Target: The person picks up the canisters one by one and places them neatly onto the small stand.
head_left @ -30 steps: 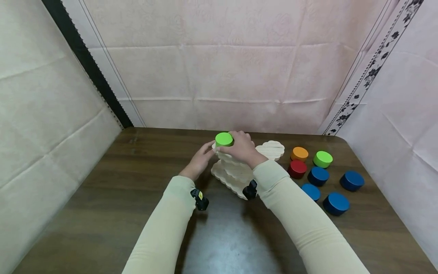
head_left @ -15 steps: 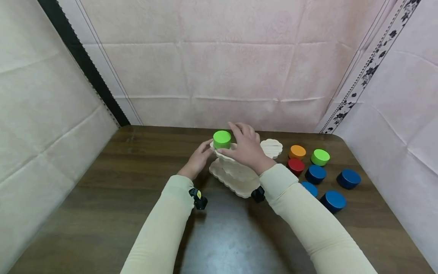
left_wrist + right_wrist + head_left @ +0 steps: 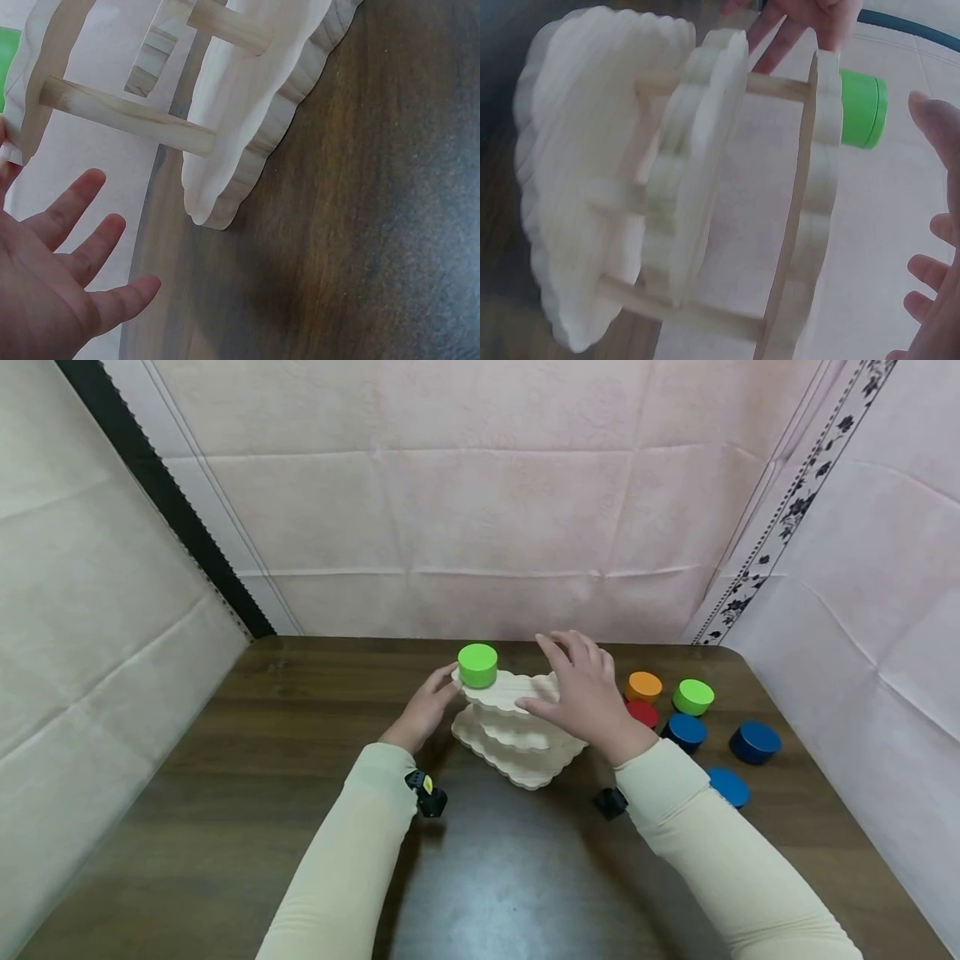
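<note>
A pale wooden stand with scalloped tiers joined by round posts (image 3: 532,764) is on the dark table. On the left end of its top tier sits a short round green lidded container (image 3: 477,667). My left hand (image 3: 423,708) is at that tier's left edge, touching it, with the other fingers spread apart in the left wrist view, where the lower tier (image 3: 255,90) shows. My right hand (image 3: 588,697) hovers over the right part of the stand, fingers spread and holding nothing. In the right wrist view a gap separates its thumb from the green container (image 3: 861,109).
Right of the stand are more round containers: orange (image 3: 643,686), green (image 3: 693,696), a partly hidden red (image 3: 642,712), and several blue ones (image 3: 755,742). The right arm hides part of this group. Cloth walls (image 3: 480,527) close off the table's back and sides.
My right hand has let go of the green container and moved right, away from it. The container stays on the top tier. My left hand keeps its place at the edge.
</note>
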{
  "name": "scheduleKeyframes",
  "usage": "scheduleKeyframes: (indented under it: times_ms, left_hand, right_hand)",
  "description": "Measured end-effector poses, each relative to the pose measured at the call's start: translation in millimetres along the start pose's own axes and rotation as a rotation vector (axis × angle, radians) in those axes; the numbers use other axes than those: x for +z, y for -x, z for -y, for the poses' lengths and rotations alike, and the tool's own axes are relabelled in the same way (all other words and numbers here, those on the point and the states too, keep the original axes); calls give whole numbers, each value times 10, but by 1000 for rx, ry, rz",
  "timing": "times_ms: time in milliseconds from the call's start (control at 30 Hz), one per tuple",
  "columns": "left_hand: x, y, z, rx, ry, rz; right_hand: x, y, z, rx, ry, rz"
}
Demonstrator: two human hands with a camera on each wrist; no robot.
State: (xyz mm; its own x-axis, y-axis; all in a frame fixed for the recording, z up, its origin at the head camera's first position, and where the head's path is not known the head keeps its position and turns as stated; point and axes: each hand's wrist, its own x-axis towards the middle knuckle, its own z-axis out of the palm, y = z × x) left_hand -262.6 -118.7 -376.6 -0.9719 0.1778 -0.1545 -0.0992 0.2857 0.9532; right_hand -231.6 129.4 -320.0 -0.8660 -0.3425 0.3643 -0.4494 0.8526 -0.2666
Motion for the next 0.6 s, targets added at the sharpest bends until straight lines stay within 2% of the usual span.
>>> scheduleKeyframes:
  times_ms: [333,600]
  left_hand:
    - [-3,-14,-4,-27,8,0]
    - [3,0,-22,-18,15,9]
  right_hand:
    - [-167,271,-217,20,3,-32]
    - [-301,495,-389,43,29,-54]
